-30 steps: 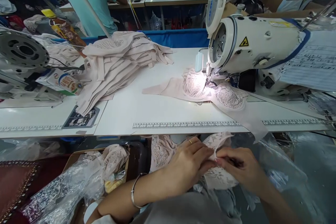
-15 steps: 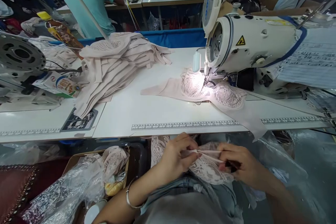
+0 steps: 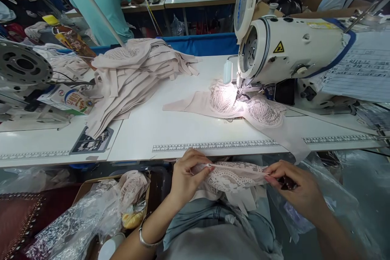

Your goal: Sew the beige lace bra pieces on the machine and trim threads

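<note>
Above my lap, a pale pink lace bra [image 3: 234,180] is stretched sideways between my hands. My left hand [image 3: 190,174] pinches its edge at the left end. The opposite end is pinched by the fingertips of my right hand [image 3: 294,189], which also has a small dark object [image 3: 287,183] in its palm, too hidden to name. Another pink bra [image 3: 263,111] lies under the needle of the lit sewing machine [image 3: 289,50], one wing hanging over the table's front edge.
A heap of pink bras [image 3: 131,73] lies on the white table [image 3: 140,130] at left, near a tilted bottle [image 3: 71,40] and a second machine [image 3: 24,69]. Below left, a box [image 3: 82,195] holds lace and plastic. A co-worker [image 3: 97,8] sits beyond.
My hands have moved apart, the left leftward and the right rightward, pulling the bra's edge out between them. The bra under the needle has not moved.
</note>
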`<state>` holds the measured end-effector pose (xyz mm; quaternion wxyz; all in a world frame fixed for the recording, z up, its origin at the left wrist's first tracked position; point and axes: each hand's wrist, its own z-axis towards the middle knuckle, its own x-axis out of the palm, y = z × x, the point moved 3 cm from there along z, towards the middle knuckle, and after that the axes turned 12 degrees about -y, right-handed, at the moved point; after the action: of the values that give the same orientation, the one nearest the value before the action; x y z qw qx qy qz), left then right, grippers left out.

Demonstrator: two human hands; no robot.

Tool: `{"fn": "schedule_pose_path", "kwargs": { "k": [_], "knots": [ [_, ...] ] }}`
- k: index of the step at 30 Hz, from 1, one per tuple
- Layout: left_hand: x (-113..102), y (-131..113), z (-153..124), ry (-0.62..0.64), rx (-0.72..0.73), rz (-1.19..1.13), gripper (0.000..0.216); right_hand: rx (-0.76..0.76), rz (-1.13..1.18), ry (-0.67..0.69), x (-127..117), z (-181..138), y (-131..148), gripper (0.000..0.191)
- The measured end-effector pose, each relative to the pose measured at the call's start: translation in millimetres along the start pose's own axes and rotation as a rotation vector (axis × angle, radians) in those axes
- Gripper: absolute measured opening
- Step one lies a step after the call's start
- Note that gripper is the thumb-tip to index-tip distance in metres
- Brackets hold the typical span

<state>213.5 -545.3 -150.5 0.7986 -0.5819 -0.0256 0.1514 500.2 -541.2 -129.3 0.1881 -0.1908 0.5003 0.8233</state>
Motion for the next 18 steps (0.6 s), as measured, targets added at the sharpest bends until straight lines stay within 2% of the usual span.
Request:
{"fn": "schedule_pose_path", "kwargs": {
  "k": [3, 6, 8, 14, 18],
  "knots": [
    [0.3, -0.3, 0.2, -0.021, 0.083, 0.019, 0.005, 0.017, -0.047, -0.040, 3.2, -4.1, -1.9, 0.024],
    [-0.2, 3.1, 1.4, -0.028, 0.074, 0.022, 0.004, 0.070, -0.136, -0.042, 4.7, -7.3, -7.1, 0.009],
    [-0.6, 4.7, 2.3, -0.024, 0.052, 0.002, 0.004, 0.087, -0.157, -0.033, 5.4, -6.8, -8.3, 0.010],
    [1.0, 3.6, 3.2, -0.016, -0.019, -0.075, 0.004, 0.143, -0.047, 0.036, 2.7, 6.2, -0.8, 0.022],
    [3.4, 4.4, 1.7, 0.030, -0.109, -0.208, 0.004, 0.176, 0.091, 0.124, -11.7, 16.7, 2.5, 0.022]
  ]
}}
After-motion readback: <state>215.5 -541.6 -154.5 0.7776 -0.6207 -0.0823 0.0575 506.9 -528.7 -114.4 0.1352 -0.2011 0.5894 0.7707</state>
